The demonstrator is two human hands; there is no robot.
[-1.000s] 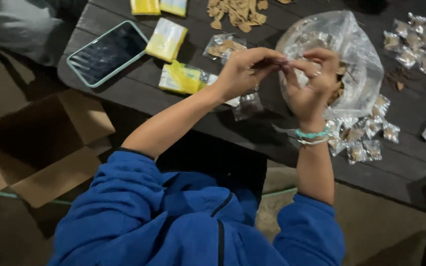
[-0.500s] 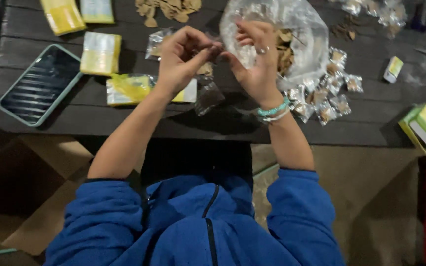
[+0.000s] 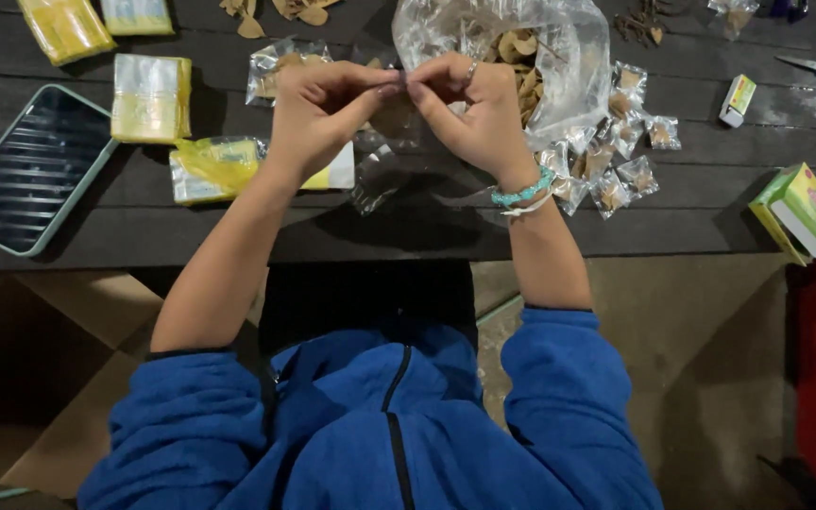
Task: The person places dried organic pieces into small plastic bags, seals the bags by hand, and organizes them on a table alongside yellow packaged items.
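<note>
Our view has shifted; our left hand [image 3: 318, 109] and right hand [image 3: 469, 104] pinch one small clear packet [image 3: 391, 113], fingertips closed. At twelve o'clock, the big bag [image 3: 559, 66] could spill if nudged.

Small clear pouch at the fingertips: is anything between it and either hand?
Nothing visible. The left hand and right hand both pinch the small clear pouch directly at its top edge, above the dark table. The large clear bag of dried pieces lies behind the hands, not between them.
</note>
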